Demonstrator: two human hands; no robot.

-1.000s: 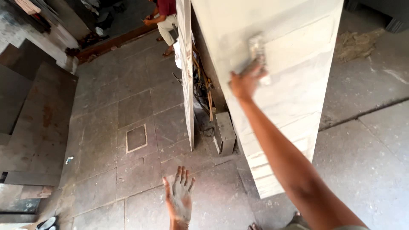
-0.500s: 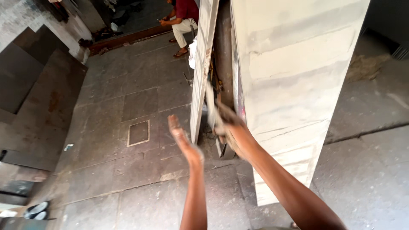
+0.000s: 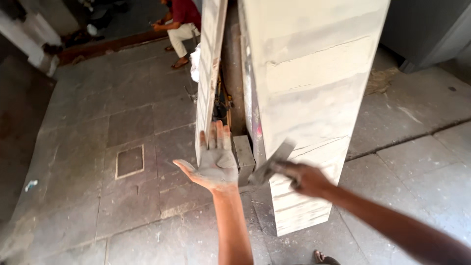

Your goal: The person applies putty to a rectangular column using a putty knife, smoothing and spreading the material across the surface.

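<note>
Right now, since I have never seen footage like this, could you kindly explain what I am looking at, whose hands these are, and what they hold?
There is no machine here. The picture comes from a camera worn on a person's head, looking down, so the two bare arms reaching in from the bottom are that person's own.

The left hand is open, palm up, smeared with grey paste, and holds nothing. The right hand grips a flat metal trowel, its blade close to the left palm.

In front stands a tall pale panel coated with streaky grey-white filler, with a thinner board leaning beside it. A small grey block sits in the gap between them. All this rests on a grey stone-tile floor. Another person sits at the top.
</note>
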